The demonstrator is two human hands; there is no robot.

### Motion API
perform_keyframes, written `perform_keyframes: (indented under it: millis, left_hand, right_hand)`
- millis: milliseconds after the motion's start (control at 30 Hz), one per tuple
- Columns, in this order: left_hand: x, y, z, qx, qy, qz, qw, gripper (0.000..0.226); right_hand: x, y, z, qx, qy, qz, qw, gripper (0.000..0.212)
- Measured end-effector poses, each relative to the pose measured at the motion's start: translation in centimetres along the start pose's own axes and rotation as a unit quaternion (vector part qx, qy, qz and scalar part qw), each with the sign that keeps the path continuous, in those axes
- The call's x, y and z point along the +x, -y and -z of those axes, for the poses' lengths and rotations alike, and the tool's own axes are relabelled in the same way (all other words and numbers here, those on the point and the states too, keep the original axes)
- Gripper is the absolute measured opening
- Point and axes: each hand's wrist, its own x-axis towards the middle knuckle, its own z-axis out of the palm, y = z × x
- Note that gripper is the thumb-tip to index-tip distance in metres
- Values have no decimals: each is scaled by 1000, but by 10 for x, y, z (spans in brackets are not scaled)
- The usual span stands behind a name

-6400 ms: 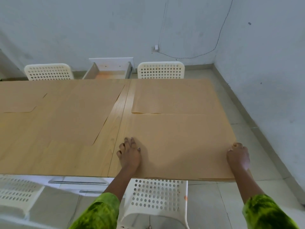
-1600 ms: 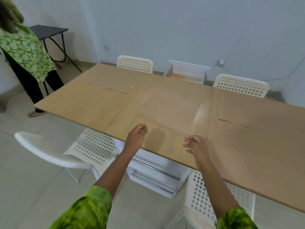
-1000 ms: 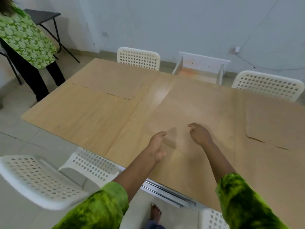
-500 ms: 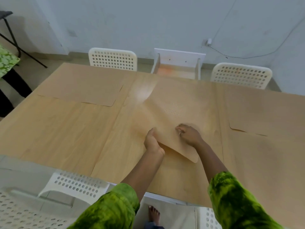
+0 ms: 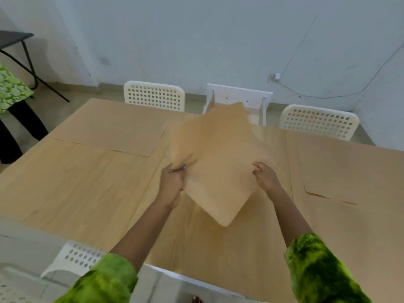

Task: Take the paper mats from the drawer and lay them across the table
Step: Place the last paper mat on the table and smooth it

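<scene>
Holding one paper mat (image 5: 215, 162) up over the middle of the table (image 5: 76, 193), both hands on it

Left hand (image 5: 172, 182) has its fingers curled tight round the mat's left edge, bunching the paper a bit. Right hand (image 5: 265, 178) has its fingers hooked over the right edge, thumb hidden underneath. The sheet is clear of the wood, turned corner-on like a diamond, with the near corner pointing back at me and the far corner covering part of the open white drawer (image 5: 240, 97) on the far side. Another mat (image 5: 113, 127) lies flat at the far left, and a big one (image 5: 349, 171) covers the right end. Two white perforated chairs (image 5: 154, 98) sit either side of the drawer.
</scene>
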Motion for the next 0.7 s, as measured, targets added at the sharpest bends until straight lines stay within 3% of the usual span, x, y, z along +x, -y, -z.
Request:
perform_keyframes:
  millis: [167,267,333,367,467,533,633,700]
  left_hand:
    - [3,-62,91,-36,69,19,997,29]
    - [-1,-84,144,-6,95,40,995,29]
    - [-3,-93,178,15,107,55,993,40]
    - [-3,-96,196,20,110,63,992,53]
    - [-5,-104,248,21,106,85,991,82]
    - [-11,-111,280,23,107,94,989,71]
    - [-20,-124,319,14,79,96,992,17]
    - [-24,-129,348,-4,56,86,995,21]
  right_hand:
    - [14,19,12,-15,-19,-28,999,48]
    - [8,33,2,70,-7,-52,996,57]
    - [0,39,-7,109,7,-84,990,62]
    - [-6,41,-12,126,20,-95,987,57]
    - [-32,50,-36,215,73,-104,968,5]
    - [-55,56,-58,258,80,-99,958,17]
    - [-96,74,-96,325,40,-74,942,24]
    - [-120,86,-124,355,9,-75,932,25]
